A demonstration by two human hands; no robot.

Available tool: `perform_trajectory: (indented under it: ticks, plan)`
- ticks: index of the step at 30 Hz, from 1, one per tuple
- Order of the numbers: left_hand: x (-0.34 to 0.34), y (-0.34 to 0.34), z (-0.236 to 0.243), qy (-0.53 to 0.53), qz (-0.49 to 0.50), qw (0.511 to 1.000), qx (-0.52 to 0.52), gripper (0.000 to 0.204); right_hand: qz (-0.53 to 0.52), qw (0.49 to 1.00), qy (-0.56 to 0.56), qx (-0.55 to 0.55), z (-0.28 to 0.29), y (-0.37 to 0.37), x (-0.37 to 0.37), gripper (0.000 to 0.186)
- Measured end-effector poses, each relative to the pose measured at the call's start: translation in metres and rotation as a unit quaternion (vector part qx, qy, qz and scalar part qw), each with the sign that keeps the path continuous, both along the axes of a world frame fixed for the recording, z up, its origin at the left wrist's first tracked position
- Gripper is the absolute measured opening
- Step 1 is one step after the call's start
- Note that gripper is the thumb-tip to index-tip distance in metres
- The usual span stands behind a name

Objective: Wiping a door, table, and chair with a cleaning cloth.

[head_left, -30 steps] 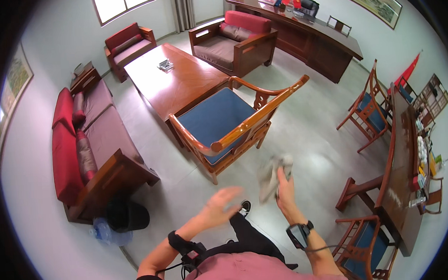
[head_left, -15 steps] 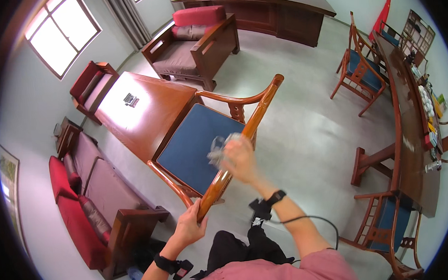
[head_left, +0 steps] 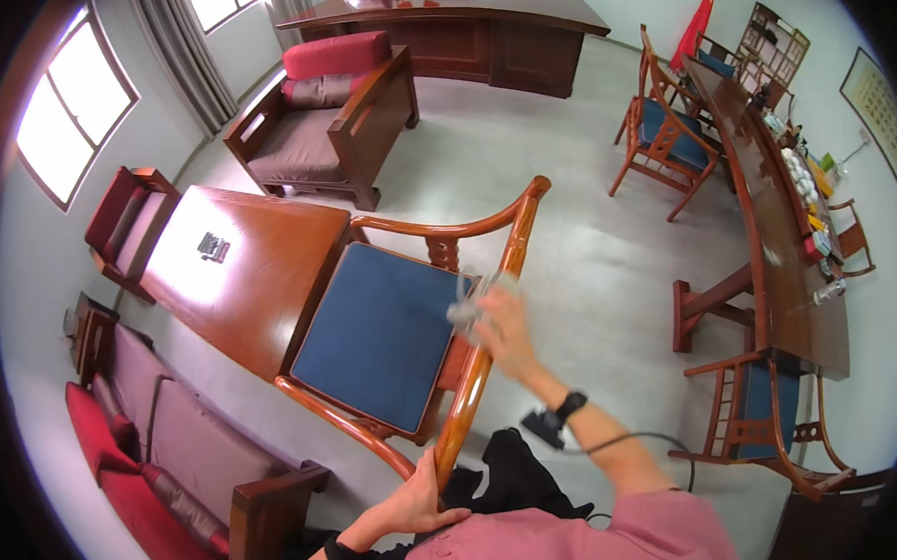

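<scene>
A wooden armchair (head_left: 374,335) with a blue seat pad and a curved, glossy top rail stands before me, its seat against the low table. My left hand (head_left: 414,502) is closed round the near end of the rail, low in the view. Farther along the rail, my right hand (head_left: 508,329) is closed on a crumpled grey, cloth-like thing (head_left: 467,311). Motion smears that thing and the fingers, so its exact kind is unclear. It lies at the rail, over the seat's right edge. Both wrists wear black straps, and a cable runs along my right forearm.
The low wooden table (head_left: 253,273) carries a small dark object (head_left: 213,247). A sofa (head_left: 189,416) stands at left, an armchair (head_left: 308,151) beyond. A long wooden table (head_left: 773,266) runs along the right with chairs (head_left: 667,135) beside it; a desk (head_left: 458,44) is at the back.
The view has swung right, and the chair rail appears closer to my body. My right hand has moved with the grey cloth-like thing at the rail. My left hand keeps hold of the rail.
</scene>
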State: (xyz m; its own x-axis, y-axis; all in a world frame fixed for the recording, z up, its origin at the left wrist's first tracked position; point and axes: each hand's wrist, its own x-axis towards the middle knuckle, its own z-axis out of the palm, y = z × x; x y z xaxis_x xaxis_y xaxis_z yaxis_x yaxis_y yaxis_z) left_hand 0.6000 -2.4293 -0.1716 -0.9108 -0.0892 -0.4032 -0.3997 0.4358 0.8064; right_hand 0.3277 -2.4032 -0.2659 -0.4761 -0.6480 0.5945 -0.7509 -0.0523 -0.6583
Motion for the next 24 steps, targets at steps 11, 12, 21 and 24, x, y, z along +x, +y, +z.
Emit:
perform_trajectory:
  ticks: [11,12,21,24]
  plan:
    - [-0.040,-0.038,0.033,-0.066,-0.003,0.997,-0.030,0.070,0.064,0.997,0.050,-0.016,0.007,-0.035,-0.177,0.024]
    - [-0.051,-0.032,0.038,-0.038,0.035,0.998,-0.047,0.067,0.076,0.996,0.047,-0.017,0.004,-0.038,-0.190,0.024]
    - [-0.179,-0.001,-0.001,-0.094,0.184,0.942,-0.266,0.058,0.125,0.987,-0.097,-0.040,-0.009,-0.016,-0.193,0.026]
    - [-0.201,-0.011,-0.018,-0.142,0.229,0.924,-0.271,0.037,0.052,0.937,-0.330,0.099,-0.026,0.013,-0.232,0.028]
